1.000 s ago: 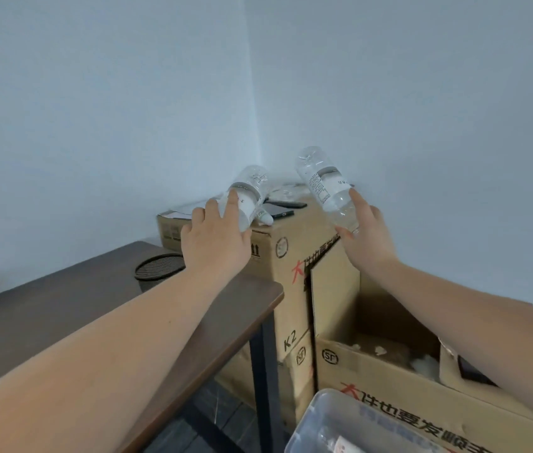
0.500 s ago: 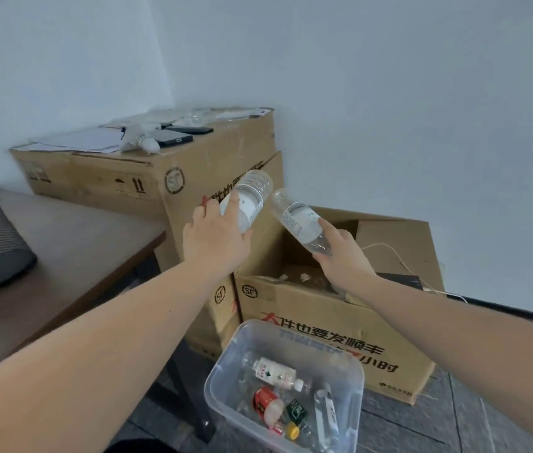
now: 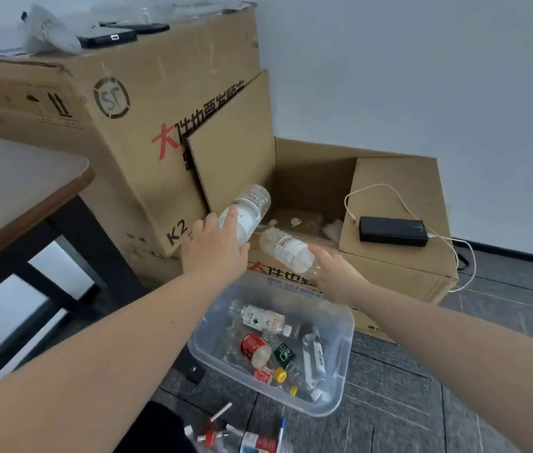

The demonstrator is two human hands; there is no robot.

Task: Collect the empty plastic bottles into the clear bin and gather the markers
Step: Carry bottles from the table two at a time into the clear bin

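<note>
My left hand (image 3: 214, 250) grips a clear plastic bottle (image 3: 249, 207) with a white label, tilted up to the right. My right hand (image 3: 340, 276) holds a second clear bottle (image 3: 286, 248), tilted up to the left. Both bottles hang above the far rim of the clear bin (image 3: 345, 361) on the floor. Several empty bottles with red, green and white labels lie inside the bin. Markers (image 3: 217, 416) with red and white bodies lie on the floor at the bottom edge, in front of the bin.
A tall cardboard box (image 3: 118, 103) stands at the left, with phones and papers on top. An open low box (image 3: 399, 273) behind the bin carries a black power bank (image 3: 392, 231) with a white cable. A dark table (image 3: 23, 178) is at the left.
Both hands have come down from the top of the tall box to just above the bin, each with its bottle. The view has tilted down, showing the bin and floor.
</note>
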